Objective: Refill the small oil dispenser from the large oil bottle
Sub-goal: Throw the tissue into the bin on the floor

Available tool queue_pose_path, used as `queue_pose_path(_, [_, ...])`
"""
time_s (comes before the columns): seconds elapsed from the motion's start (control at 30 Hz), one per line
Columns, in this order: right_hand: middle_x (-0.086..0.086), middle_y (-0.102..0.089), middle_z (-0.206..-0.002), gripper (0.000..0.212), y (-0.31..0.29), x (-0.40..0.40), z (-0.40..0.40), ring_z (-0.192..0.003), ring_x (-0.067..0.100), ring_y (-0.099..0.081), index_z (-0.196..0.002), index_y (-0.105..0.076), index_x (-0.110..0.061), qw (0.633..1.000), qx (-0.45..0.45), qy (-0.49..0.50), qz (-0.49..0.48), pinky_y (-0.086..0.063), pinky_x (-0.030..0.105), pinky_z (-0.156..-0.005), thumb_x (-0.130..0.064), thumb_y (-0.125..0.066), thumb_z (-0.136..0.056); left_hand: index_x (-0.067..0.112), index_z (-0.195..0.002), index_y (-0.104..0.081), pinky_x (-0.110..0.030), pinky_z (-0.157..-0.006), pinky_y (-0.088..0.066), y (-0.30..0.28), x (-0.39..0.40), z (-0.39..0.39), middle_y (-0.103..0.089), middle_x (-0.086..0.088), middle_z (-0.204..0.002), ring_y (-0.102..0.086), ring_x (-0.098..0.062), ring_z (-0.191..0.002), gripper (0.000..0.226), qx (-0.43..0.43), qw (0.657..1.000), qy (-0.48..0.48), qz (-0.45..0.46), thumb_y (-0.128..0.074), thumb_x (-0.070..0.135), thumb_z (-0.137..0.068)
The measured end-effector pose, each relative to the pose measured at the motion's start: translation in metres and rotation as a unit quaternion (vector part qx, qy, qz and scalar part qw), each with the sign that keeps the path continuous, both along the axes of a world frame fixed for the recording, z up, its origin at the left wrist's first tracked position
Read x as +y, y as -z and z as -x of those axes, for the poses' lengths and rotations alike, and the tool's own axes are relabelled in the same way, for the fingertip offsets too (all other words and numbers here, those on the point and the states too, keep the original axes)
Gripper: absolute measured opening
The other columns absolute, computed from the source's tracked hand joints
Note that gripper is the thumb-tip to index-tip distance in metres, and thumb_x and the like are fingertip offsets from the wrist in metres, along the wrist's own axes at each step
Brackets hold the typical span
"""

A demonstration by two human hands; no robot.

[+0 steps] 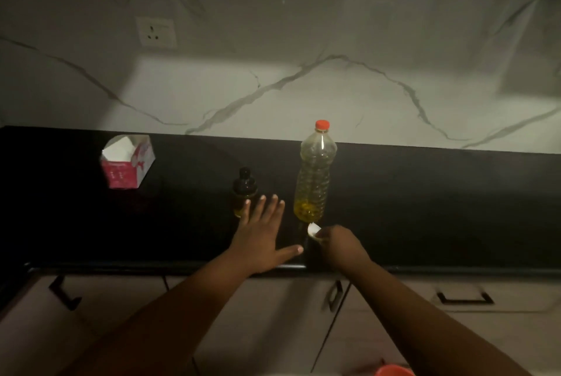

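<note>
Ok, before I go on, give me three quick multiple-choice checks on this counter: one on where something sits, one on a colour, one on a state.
1. The small oil dispenser stands where relative to the large oil bottle?
A. To its left
B. To its right
C. Behind it

2. The large oil bottle's cap is:
A. Green
B. Red-orange
C. White

3. The left hand is:
A. Gripping the dispenser
B. Fisted in the air
C. Spread flat on the black counter

Answers: 1 A, the dispenser is left of the bottle. 2 B, the cap is red-orange. 3 C, fingers are straight and splayed on the counter beside the dispenser.
</note>
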State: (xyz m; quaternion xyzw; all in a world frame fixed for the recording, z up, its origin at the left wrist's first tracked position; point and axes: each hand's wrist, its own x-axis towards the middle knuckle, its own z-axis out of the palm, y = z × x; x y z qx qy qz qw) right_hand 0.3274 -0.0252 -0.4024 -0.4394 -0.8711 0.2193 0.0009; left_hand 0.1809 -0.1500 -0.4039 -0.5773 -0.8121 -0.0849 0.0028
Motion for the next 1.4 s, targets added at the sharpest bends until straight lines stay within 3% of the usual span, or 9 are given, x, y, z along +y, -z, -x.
queue_pose_path(0.23, [0.009, -0.058, -0.121, 0.039, 0.022, -0.04, -0.033, -0.107, 0.026, -0.059, -0.125, -0.059, -0.02, 0.999, -0.021, 0.008, -0.033, -0.048, 0.033, -0.086, -0.009, -0.055, -0.088, 0.018, -0.155, 0.006, -0.052, -0.119, 0.012, 0.037, -0.014, -0.041, 0.01, -0.005, -0.164, 0.016, -0.026, -0.149, 0.103, -0.043, 0.998, 0.002, 0.044, -0.031, 0.08, -0.083])
queue_pose_path(0.5, [0.01, -0.059, -0.114, 0.036, 0.046, -0.067, -0.12, -0.102, 0.026, -0.06, -0.121, -0.06, -0.017, 0.998, -0.029, 0.023, -0.041, -0.047, 0.032, -0.088, -0.008, -0.047, -0.089, 0.018, -0.155, 0.006, -0.049, -0.119, 0.015, 0.069, -0.014, -0.115, 0.012, -0.005, -0.163, 0.017, -0.026, -0.149, 0.097, -0.04, 0.996, 0.046, 0.066, -0.031, 0.076, -0.086])
queue_pose_path(0.6, [0.011, -0.057, -0.119, 0.042, 0.057, -0.073, -0.161, -0.108, 0.03, -0.058, -0.126, -0.057, -0.02, 0.998, -0.026, 0.041, -0.037, -0.044, 0.032, -0.091, -0.006, -0.041, -0.09, 0.019, -0.155, 0.005, -0.046, -0.115, 0.019, 0.087, -0.01, -0.146, 0.012, -0.004, -0.163, 0.018, -0.025, -0.149, 0.104, -0.043, 0.994, 0.062, 0.075, -0.019, 0.082, -0.077])
queue_pose_path(0.77, [0.009, -0.055, -0.122, 0.051, 0.074, -0.083, -0.233, -0.113, 0.027, -0.056, -0.131, -0.052, -0.028, 0.998, -0.015, 0.056, 0.016, -0.039, 0.028, -0.098, -0.004, -0.04, -0.089, 0.018, -0.156, 0.003, -0.047, -0.116, 0.017, 0.114, -0.013, -0.209, 0.01, -0.005, -0.164, 0.015, -0.025, -0.15, 0.097, -0.052, 0.988, 0.087, 0.118, -0.033, 0.076, -0.086])
queue_pose_path(0.93, [0.008, -0.054, -0.122, 0.047, 0.098, -0.087, -0.318, -0.11, 0.028, -0.057, -0.127, -0.053, -0.032, 0.995, -0.04, 0.084, 0.037, -0.044, 0.032, -0.094, -0.008, -0.044, -0.087, 0.018, -0.156, 0.0, -0.049, -0.117, 0.014, 0.135, -0.015, -0.281, 0.007, -0.005, -0.164, 0.011, -0.027, -0.15, 0.093, -0.043, 0.979, 0.114, 0.164, -0.033, 0.073, -0.089])
queue_pose_path(1.1, [0.008, -0.052, -0.132, 0.036, 0.122, -0.083, -0.376, -0.118, 0.028, -0.053, -0.129, -0.052, -0.029, 0.988, -0.052, 0.119, 0.083, -0.04, 0.03, -0.098, -0.033, -0.047, -0.094, 0.015, -0.156, -0.004, -0.05, -0.117, 0.013, 0.153, -0.018, -0.316, 0.003, -0.007, -0.164, 0.005, -0.028, -0.151, 0.092, -0.003, 0.974, 0.136, 0.18, -0.035, 0.071, -0.09])
queue_pose_path(1.17, [0.01, -0.053, -0.131, 0.036, 0.135, -0.08, -0.391, -0.117, 0.028, -0.053, -0.13, -0.052, -0.026, 0.984, -0.055, 0.141, 0.089, -0.039, 0.03, -0.096, -0.036, -0.04, -0.098, 0.013, -0.155, -0.013, -0.053, -0.118, 0.007, 0.16, -0.017, -0.321, -0.007, -0.01, -0.164, -0.004, -0.031, -0.151, 0.095, 0.008, 0.974, 0.146, 0.174, -0.034, 0.074, -0.086])
queue_pose_path(1.23, [0.009, -0.052, -0.131, 0.036, 0.149, -0.078, -0.401, -0.118, 0.028, -0.052, -0.132, -0.05, -0.026, 0.985, -0.059, 0.136, 0.089, -0.039, 0.03, -0.095, -0.034, -0.036, -0.099, 0.01, -0.149, -0.033, -0.059, -0.116, -0.009, 0.162, -0.014, -0.325, -0.03, -0.014, -0.157, -0.025, -0.037, -0.146, 0.098, 0.011, 0.968, 0.156, 0.195, -0.031, 0.078, -0.08])
queue_pose_path(1.4, [0.006, -0.052, -0.131, 0.037, 0.173, -0.069, -0.404, -0.12, 0.026, -0.051, -0.134, -0.048, -0.031, 0.982, -0.066, 0.136, 0.113, -0.038, 0.031, -0.098, -0.031, -0.034, -0.099, 0.007, -0.125, -0.064, -0.062, -0.098, -0.041, 0.182, 0.008, -0.325, -0.063, -0.015, -0.129, -0.06, -0.038, -0.119, 0.091, 0.024, 0.96, 0.168, 0.223, -0.034, 0.076, -0.073])
